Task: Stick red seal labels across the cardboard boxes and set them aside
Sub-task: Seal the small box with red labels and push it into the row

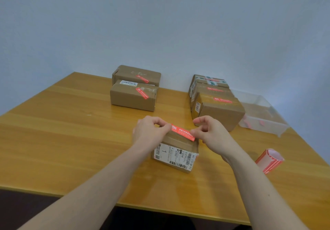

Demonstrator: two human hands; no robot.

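A small cardboard box (175,155) with a white shipping label on its near side sits in the middle of the table. A red seal label (183,132) is stretched over its top. My left hand (150,131) pinches the label's left end and my right hand (210,133) pinches its right end. Whether the label touches the box top cannot be told. A roll of red seal labels (268,160) lies on the table at the right.
Two sealed boxes (134,96) sit at the back left, and several sealed boxes (219,111) at the back right. A clear plastic bin (262,120) stands at the far right. The wooden table (71,140) meets a pale wall behind.
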